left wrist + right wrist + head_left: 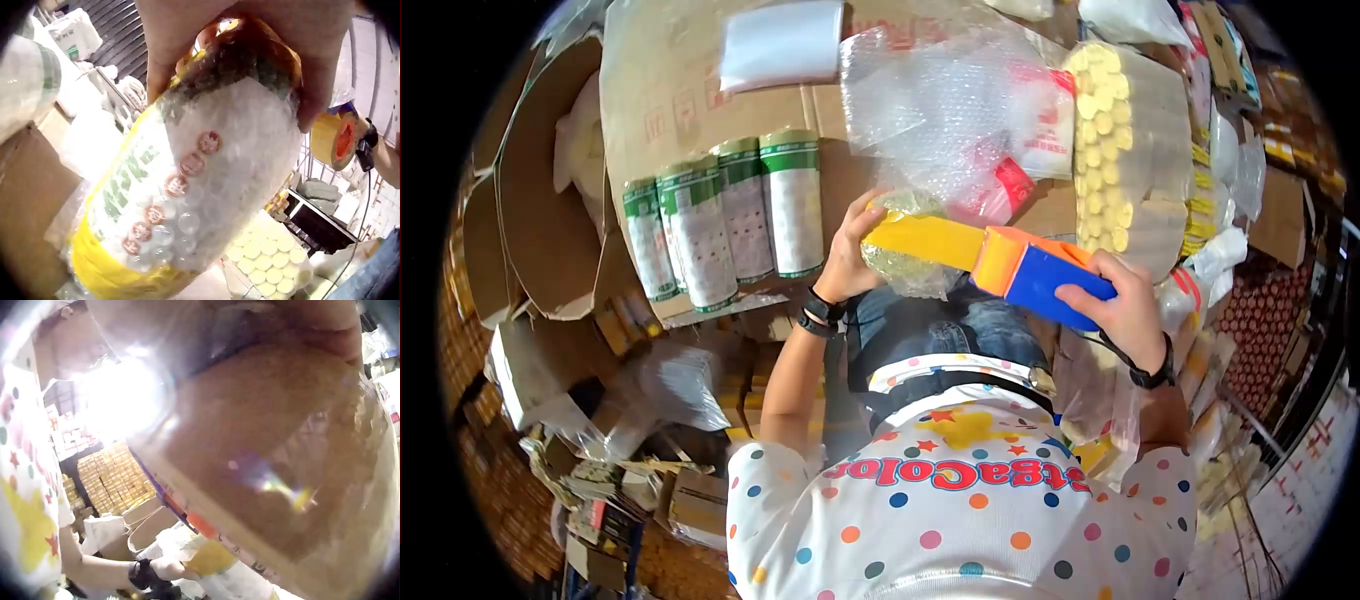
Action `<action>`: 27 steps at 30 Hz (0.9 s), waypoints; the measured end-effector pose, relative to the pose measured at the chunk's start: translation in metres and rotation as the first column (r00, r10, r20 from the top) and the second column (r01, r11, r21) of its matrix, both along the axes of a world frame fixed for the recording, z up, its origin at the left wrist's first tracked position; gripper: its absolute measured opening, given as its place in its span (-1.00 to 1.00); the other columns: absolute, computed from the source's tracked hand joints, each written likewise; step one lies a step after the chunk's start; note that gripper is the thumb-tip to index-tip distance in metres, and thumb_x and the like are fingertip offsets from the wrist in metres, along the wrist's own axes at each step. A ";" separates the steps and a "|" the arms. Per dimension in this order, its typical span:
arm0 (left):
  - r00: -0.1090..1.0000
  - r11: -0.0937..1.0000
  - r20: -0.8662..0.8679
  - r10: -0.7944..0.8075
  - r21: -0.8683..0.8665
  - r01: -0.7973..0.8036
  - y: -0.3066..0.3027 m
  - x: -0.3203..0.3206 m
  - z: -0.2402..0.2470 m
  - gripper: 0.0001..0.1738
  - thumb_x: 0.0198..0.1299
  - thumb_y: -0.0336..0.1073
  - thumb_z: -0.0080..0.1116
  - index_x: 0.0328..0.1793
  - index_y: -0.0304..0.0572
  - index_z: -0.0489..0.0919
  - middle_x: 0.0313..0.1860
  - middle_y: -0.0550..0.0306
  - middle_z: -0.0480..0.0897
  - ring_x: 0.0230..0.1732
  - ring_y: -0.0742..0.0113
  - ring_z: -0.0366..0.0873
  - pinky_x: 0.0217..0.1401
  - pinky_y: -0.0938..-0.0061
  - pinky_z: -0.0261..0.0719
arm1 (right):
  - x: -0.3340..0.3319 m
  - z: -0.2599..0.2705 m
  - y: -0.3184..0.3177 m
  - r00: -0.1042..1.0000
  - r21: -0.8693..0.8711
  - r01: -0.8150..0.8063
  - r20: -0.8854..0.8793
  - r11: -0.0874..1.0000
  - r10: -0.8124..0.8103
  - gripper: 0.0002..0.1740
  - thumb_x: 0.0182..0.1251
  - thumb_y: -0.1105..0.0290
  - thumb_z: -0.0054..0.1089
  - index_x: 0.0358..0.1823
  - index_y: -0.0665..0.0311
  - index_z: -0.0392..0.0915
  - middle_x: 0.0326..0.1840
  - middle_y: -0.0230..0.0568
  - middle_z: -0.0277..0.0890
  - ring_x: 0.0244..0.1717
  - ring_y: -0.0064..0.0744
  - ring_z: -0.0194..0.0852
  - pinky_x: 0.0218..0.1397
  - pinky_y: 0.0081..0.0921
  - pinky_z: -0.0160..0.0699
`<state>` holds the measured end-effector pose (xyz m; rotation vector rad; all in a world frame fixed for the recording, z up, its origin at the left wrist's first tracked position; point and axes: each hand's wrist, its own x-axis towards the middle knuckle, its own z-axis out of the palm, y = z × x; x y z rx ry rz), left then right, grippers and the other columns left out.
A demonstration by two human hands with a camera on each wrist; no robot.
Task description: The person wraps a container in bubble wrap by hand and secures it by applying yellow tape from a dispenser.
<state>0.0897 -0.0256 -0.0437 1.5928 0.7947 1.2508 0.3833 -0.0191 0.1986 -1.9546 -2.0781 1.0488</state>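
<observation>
My left hand (852, 250) grips the end of a bubble-wrapped bundle (912, 262); in the left wrist view its fingers curl round the top of this rounded bundle (200, 181), which has green print, red round marks and yellow tape along one side. A wide yellow tape strip (925, 238) runs from the bundle to an orange and blue tape dispenser (1055, 285). The dispenser is held by my right hand (1125, 305), with the thumb on its blue side. A large brown tape roll (269, 450) fills much of the right wrist view, hiding part of the hand.
Several green and white wrapped cylinders (700, 235) lie on the cardboard (650, 80) at left. Loose bubble wrap (940, 110), a plastic-wrapped stack (785, 42) and a bag of yellow rolls (1105, 150) lie beyond the hands. An open carton (540, 230) stands far left.
</observation>
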 end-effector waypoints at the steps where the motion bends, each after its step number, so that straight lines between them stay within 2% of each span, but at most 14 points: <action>1: 0.999 1.000 -0.035 0.008 0.015 -0.008 0.000 -0.009 -0.001 0.15 -0.26 -0.36 0.63 0.50 0.22 0.17 0.40 -0.26 0.30 0.35 -0.18 0.39 0.33 0.17 0.47 | 0.000 -0.010 0.005 0.999 0.009 -0.037 0.000 0.999 0.037 -0.55 0.08 0.14 0.51 -0.41 0.39 0.49 -0.56 -0.12 0.44 -0.55 -0.35 0.37 -0.41 -0.42 0.40; 4: 1.000 0.999 -0.014 0.014 -0.046 -0.015 -0.004 -0.023 -0.001 0.10 -0.28 -0.39 0.59 0.46 0.10 0.21 0.39 -0.25 0.33 0.37 -0.18 0.36 0.35 0.15 0.44 | -0.012 -0.033 0.020 1.000 -0.149 0.001 -0.023 0.989 -0.004 -0.60 0.16 0.15 0.45 -0.32 0.39 0.58 -0.53 -0.10 0.51 -0.47 -0.47 0.48 -0.34 -0.45 0.45; 7: 0.999 0.998 -0.029 0.015 -0.056 -0.017 -0.003 -0.030 0.000 0.08 -0.32 -0.44 0.56 0.44 0.06 0.23 0.39 -0.23 0.34 0.36 -0.16 0.36 0.34 0.16 0.46 | -0.007 -0.076 0.019 0.991 -0.184 -0.054 -0.131 0.981 0.030 -0.60 0.18 0.13 0.42 -0.28 0.39 0.61 -0.48 -0.11 0.56 -0.43 -0.45 0.54 -0.30 -0.47 0.48; 10: 0.999 0.998 -0.049 0.006 -0.066 -0.010 -0.003 -0.033 0.007 0.08 -0.40 -0.47 0.51 0.41 0.00 0.25 0.43 -0.21 0.29 0.38 -0.20 0.33 0.38 0.12 0.41 | -0.009 -0.088 0.013 0.989 -0.199 -0.077 -0.142 0.977 0.049 -0.58 0.19 0.12 0.41 -0.29 0.39 0.59 -0.44 -0.07 0.57 -0.42 -0.37 0.55 -0.27 -0.44 0.49; 13: 0.902 1.000 -0.430 0.031 0.020 -0.025 -0.004 -0.049 0.041 0.12 -0.46 -0.42 0.52 0.40 -0.10 0.23 0.45 -0.22 0.25 0.43 -0.24 0.25 0.45 0.07 0.30 | -0.016 -0.096 0.003 0.983 -0.138 -0.078 -0.176 0.987 0.053 -0.57 0.19 0.12 0.42 -0.32 0.40 0.55 -0.44 -0.02 0.55 -0.43 -0.31 0.54 -0.28 -0.42 0.48; 14: 0.880 0.995 -0.470 0.063 0.095 -0.021 -0.002 -0.048 0.052 0.17 -0.49 -0.35 0.55 0.41 -0.18 0.20 0.48 -0.22 0.21 0.48 -0.25 0.16 0.52 0.00 0.17 | -0.017 -0.098 0.001 0.981 -0.107 -0.075 -0.186 0.991 0.054 -0.57 0.18 0.11 0.43 -0.32 0.40 0.54 -0.43 -0.01 0.55 -0.43 -0.29 0.54 -0.29 -0.42 0.48; 15: 0.892 0.997 -0.450 0.038 0.071 -0.006 -0.002 -0.048 0.068 0.18 -0.47 -0.35 0.55 0.43 -0.18 0.18 0.50 -0.21 0.19 0.50 -0.25 0.15 0.54 -0.07 0.12 | -0.017 -0.099 0.001 0.978 -0.091 -0.073 -0.204 0.993 0.053 -0.57 0.18 0.11 0.43 -0.31 0.40 0.54 -0.44 -0.01 0.55 -0.44 -0.29 0.54 -0.29 -0.42 0.48; 17: 0.881 0.980 -0.472 0.017 0.182 0.078 0.006 -0.043 0.087 0.15 -0.40 -0.33 0.54 0.44 -0.18 0.16 0.51 -0.20 0.18 0.51 -0.23 0.13 0.56 -0.11 0.07 | -0.020 -0.100 -0.002 0.968 -0.065 -0.070 -0.246 0.995 0.052 -0.56 0.18 0.11 0.43 -0.30 0.41 0.54 -0.44 -0.01 0.55 -0.45 -0.27 0.54 -0.31 -0.42 0.48; 18: 0.838 0.981 -0.545 -0.024 0.150 0.125 0.007 -0.038 0.098 0.09 -0.31 -0.34 0.50 0.44 -0.18 0.15 0.51 -0.18 0.20 0.51 -0.20 0.15 0.56 -0.08 0.07 | -0.023 -0.097 -0.003 0.966 -0.008 -0.081 -0.246 0.997 0.076 -0.57 0.18 0.13 0.43 -0.31 0.41 0.55 -0.46 -0.01 0.54 -0.49 -0.25 0.52 -0.33 -0.42 0.49; 21: 0.862 0.978 -0.493 -0.116 0.092 0.185 0.013 -0.032 0.078 0.08 -0.29 -0.31 0.49 0.44 -0.19 0.15 0.51 -0.16 0.21 0.51 -0.18 0.15 0.55 -0.05 0.09 | -0.026 -0.070 -0.003 0.977 0.018 -0.076 -0.197 0.997 0.078 -0.59 0.18 0.15 0.43 -0.33 0.42 0.55 -0.52 -0.08 0.53 -0.50 -0.39 0.52 -0.35 -0.49 0.47; 23: 0.896 0.990 -0.434 -0.097 0.047 0.131 0.014 -0.030 0.081 0.09 -0.35 -0.29 0.51 0.41 -0.20 0.18 0.44 -0.15 0.30 0.44 -0.18 0.23 0.49 0.05 0.20 | -0.017 -0.052 -0.003 0.969 -0.117 0.047 -0.238 0.992 -0.074 -0.62 0.18 0.18 0.43 -0.39 0.41 0.56 -0.58 -0.19 0.49 -0.50 -0.59 0.47 -0.38 -0.56 0.42; 24: 0.901 0.995 -0.423 -0.092 0.006 0.104 0.013 -0.031 0.078 0.08 -0.36 -0.28 0.52 0.40 -0.20 0.18 0.42 -0.14 0.32 0.41 -0.18 0.26 0.47 0.07 0.23 | -0.017 -0.032 0.000 0.917 -0.180 0.124 -0.355 0.976 -0.182 -0.62 0.18 0.19 0.43 -0.44 0.41 0.55 -0.62 -0.30 0.45 -0.50 -0.71 0.38 -0.43 -0.58 0.36; 25: 0.908 0.996 -0.411 -0.084 -0.033 0.077 0.013 -0.031 0.075 0.08 -0.36 -0.27 0.53 0.39 -0.20 0.19 0.40 -0.14 0.34 0.39 -0.18 0.28 0.45 0.10 0.25 | -0.020 -0.014 0.002 0.882 -0.187 0.148 -0.419 0.971 -0.215 -0.62 0.19 0.20 0.42 -0.47 0.41 0.54 -0.63 -0.35 0.43 -0.53 -0.70 0.32 -0.45 -0.57 0.32; 27: 0.911 0.997 -0.409 -0.059 0.025 0.075 0.019 -0.022 0.071 0.10 -0.36 -0.16 0.60 0.37 -0.21 0.21 0.34 -0.14 0.39 0.32 -0.17 0.32 0.42 0.16 0.28 | -0.030 0.013 0.005 0.927 -0.089 0.067 -0.363 0.994 -0.095 -0.62 0.20 0.20 0.40 -0.47 0.40 0.54 -0.63 -0.36 0.43 -0.52 -0.72 0.31 -0.45 -0.58 0.30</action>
